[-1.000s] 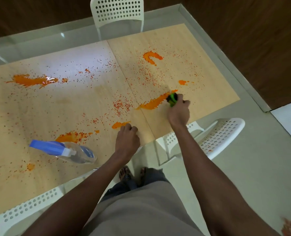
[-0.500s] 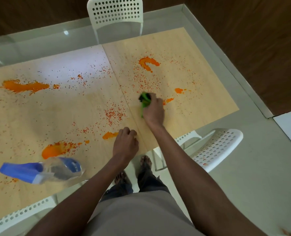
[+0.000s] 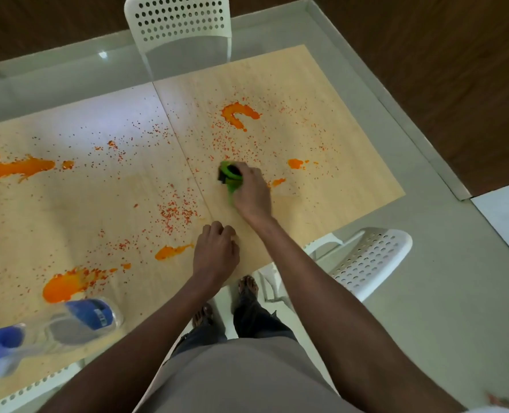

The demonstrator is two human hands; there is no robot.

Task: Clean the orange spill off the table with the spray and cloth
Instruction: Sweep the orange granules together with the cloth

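Note:
My right hand (image 3: 250,192) grips a green cloth (image 3: 230,178) and presses it on the wooden table (image 3: 336,162) near the seam between the two panels. My left hand (image 3: 216,253) rests on the table's near edge with its fingers curled and nothing in it. Orange spill lies in patches: a hook-shaped blot (image 3: 237,114) at the back, a long smear (image 3: 11,167) at the far left, a puddle (image 3: 62,286) at the near left, a small blot (image 3: 171,251) beside my left hand. A spray bottle (image 3: 47,329) with a blue head lies on its side at the near left.
White perforated chairs stand at the far side (image 3: 177,22), at the near right (image 3: 366,260) and at the near left edge (image 3: 23,391). Orange specks are scattered over both panels. A glass border (image 3: 366,93) surrounds the wood.
My right hand swept the cloth leftward across the long orange streak near the seam, which is now mostly gone. The left hand stayed on the table edge.

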